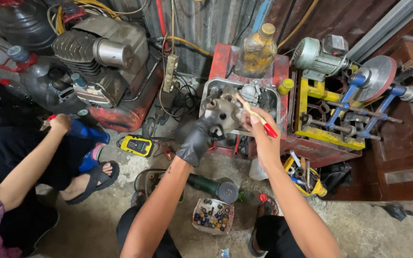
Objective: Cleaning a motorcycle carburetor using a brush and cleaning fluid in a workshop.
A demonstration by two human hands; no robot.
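Note:
My left hand (pixel 198 139), in a black glove, grips a grey metal engine part (pixel 222 113) and holds it up over a metal tray (pixel 206 90). My right hand (pixel 262 134), bare, holds a small brush with a red handle (pixel 258 117); its bristle end touches the top right of the metal part. The tray sits on a red stand and holds other grimy metal parts, including a carburettor-like piece (pixel 250 91).
A plastic bottle of yellow liquid (pixel 258 51) stands behind the tray. An air compressor (pixel 102 67) is at left, a yellow-and-blue machine with an electric motor (pixel 340 95) at right. Another person (pixel 25 162) sits at left. An angle grinder (pixel 213 186) and a tub of small parts (pixel 212 216) lie on the floor.

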